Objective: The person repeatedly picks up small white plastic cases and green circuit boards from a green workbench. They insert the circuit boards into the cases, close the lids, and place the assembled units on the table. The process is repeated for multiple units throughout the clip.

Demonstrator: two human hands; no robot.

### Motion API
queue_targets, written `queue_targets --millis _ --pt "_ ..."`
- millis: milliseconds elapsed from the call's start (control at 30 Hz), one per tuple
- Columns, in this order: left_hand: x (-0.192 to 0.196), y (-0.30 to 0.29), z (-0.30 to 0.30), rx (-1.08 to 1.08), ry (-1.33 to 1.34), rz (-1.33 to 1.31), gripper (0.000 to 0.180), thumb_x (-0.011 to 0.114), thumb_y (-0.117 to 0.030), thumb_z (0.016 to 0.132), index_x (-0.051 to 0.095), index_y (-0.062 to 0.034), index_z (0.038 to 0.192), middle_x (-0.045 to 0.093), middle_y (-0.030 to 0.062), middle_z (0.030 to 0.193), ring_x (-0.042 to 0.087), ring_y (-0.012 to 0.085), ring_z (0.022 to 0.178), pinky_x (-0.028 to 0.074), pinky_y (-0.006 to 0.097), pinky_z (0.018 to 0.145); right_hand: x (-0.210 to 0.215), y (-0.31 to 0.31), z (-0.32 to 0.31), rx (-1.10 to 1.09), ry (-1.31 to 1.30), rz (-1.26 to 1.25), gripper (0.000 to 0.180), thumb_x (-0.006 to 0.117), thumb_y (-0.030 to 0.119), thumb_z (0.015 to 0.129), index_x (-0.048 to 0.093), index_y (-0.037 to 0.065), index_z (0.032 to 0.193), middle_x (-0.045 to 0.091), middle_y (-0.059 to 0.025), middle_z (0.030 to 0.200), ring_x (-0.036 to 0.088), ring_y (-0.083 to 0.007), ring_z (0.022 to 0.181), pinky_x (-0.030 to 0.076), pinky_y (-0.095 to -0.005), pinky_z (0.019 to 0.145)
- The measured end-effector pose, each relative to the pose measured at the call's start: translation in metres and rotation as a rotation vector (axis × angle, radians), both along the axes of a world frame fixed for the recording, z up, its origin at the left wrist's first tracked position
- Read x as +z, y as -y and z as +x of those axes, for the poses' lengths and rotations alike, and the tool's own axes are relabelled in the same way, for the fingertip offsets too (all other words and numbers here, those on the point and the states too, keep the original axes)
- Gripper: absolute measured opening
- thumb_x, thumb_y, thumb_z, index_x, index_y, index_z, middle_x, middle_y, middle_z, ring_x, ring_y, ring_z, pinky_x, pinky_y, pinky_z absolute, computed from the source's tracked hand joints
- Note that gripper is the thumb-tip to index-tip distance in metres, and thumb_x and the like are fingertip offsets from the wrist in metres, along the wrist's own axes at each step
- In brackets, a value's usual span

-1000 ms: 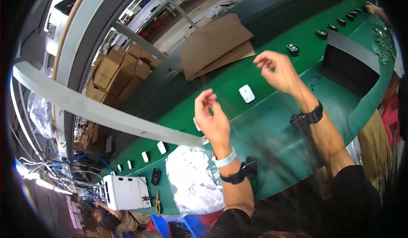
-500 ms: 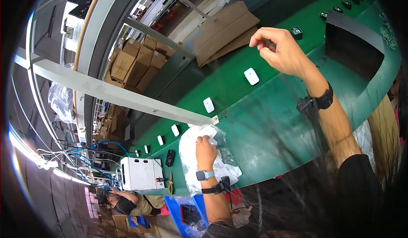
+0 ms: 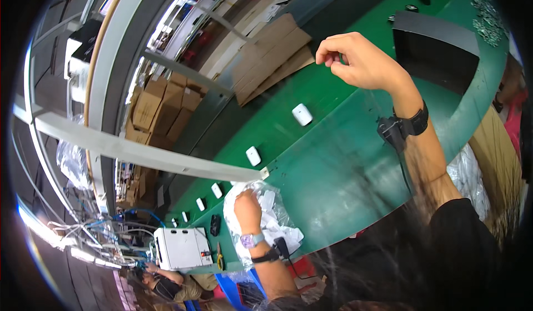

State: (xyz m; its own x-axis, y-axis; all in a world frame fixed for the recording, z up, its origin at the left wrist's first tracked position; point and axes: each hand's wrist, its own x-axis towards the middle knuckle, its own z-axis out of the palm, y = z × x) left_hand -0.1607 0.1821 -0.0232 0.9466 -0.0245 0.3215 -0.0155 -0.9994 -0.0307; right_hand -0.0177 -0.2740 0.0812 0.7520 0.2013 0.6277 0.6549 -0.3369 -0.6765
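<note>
My left hand [image 3: 248,210] is bent down into a clear plastic bag [image 3: 290,205] full of small white pieces [image 3: 270,222]. Its fingers are curled in, and whatever they grip is hidden. My right hand [image 3: 366,64] hovers over the green belt [image 3: 333,94], loosely curled, with a gap between thumb and fingers and nothing visible in it. Several white rounded plates stand spaced in a row along the belt; the nearest white plate [image 3: 302,114] lies below and left of my right hand. Farther up the belt are small black devices [image 3: 411,8].
A black open box [image 3: 436,53] stands right of my right hand, near a heap of small green parts [image 3: 488,16]. A pale metal bar [image 3: 166,155] slants down to the bag. Pliers [image 3: 220,257] and a white machine [image 3: 183,248] are at left; another person [image 3: 166,283] works beyond.
The view has shifted, moving most things left. My left hand has sunk deeper into the bag. My right hand keeps its curl and now covers the nearest black device.
</note>
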Motion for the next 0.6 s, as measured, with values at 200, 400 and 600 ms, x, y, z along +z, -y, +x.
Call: queue_targets --millis 200,400,600 --pt "0.062 0.115 0.005 -0.403 0.205 -0.613 0.015 0.067 0.009 0.075 0.062 0.0000 0.086 0.063 0.0191 0.111 0.066 0.0346 0.105 0.054 0.042 0.088 -0.017 0.037 0.005 -0.222 -0.112 -0.136 0.019 0.056 0.002 0.079 0.067 -0.005 0.093 0.067 -0.0152 0.077 0.062 -0.0217 0.066 0.051 -0.0333 0.064" --pt "0.098 0.187 0.067 -0.822 0.163 -1.428 0.015 0.062 0.004 0.091 0.057 -0.0029 0.103 0.067 0.0214 0.106 0.072 0.0319 0.089 0.061 0.041 0.075 -0.029 0.018 0.001 -0.153 -0.069 -0.303 0.014 0.060 0.005 0.076 0.070 -0.002 0.082 0.069 -0.0182 0.074 0.067 -0.0296 0.067 0.054 -0.0381 0.064" --pt "0.094 0.162 0.099 -0.859 0.157 -1.593 0.048 0.047 0.014 0.079 0.050 0.0044 0.126 0.055 0.0267 0.133 0.065 0.0387 0.112 0.055 0.047 0.097 -0.116 0.010 -0.020 -0.088 -0.166 -0.519 0.013 0.062 0.004 0.075 0.071 -0.001 0.081 0.069 -0.0165 0.078 0.068 -0.0325 0.072 0.055 -0.0409 0.067"
